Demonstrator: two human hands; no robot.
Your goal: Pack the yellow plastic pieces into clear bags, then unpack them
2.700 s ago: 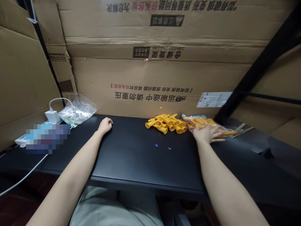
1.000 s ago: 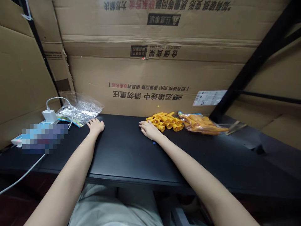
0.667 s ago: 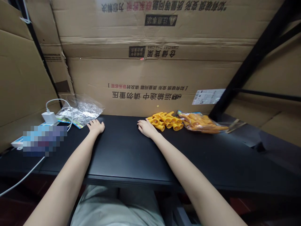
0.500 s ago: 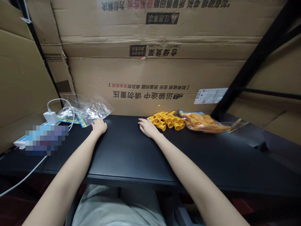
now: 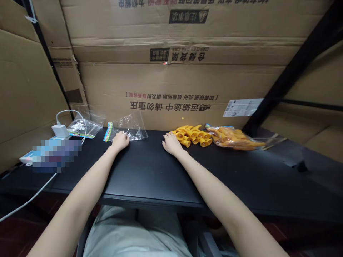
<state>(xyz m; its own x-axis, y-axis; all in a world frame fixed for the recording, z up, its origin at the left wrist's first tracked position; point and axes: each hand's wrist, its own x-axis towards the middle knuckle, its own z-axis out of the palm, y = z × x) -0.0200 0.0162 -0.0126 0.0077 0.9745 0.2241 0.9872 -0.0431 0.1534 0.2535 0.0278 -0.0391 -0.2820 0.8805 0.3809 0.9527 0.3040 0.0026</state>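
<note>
My left hand (image 5: 120, 141) has curled fingers closed at the near edge of a clear plastic bag (image 5: 132, 127); the exact grip is hidden behind the hand. That bag has a colourful printed header strip on its left side. My right hand (image 5: 171, 143) rests on the black table (image 5: 150, 167), fingers apart and slightly bent, holding nothing. Just beside it is a pile of yellow plastic horn-shaped pieces (image 5: 194, 134) with flared, hollow ends. To the right of the pile lies a clear packet (image 5: 233, 138) full of similar orange-yellow pieces.
Another clear bag (image 5: 85, 126) with a printed strip lies at the back left. In front of it are a white charger (image 5: 60, 131), a power strip (image 5: 26, 158) with a white cable, and a blurred-out item. A cardboard wall (image 5: 174, 82) stands along the back; a black post rises at the right.
My left hand has moved right, and one clear bag has come along with it, away from the other bag. My right hand stays beside the yellow pieces. The view has shifted slightly.
</note>
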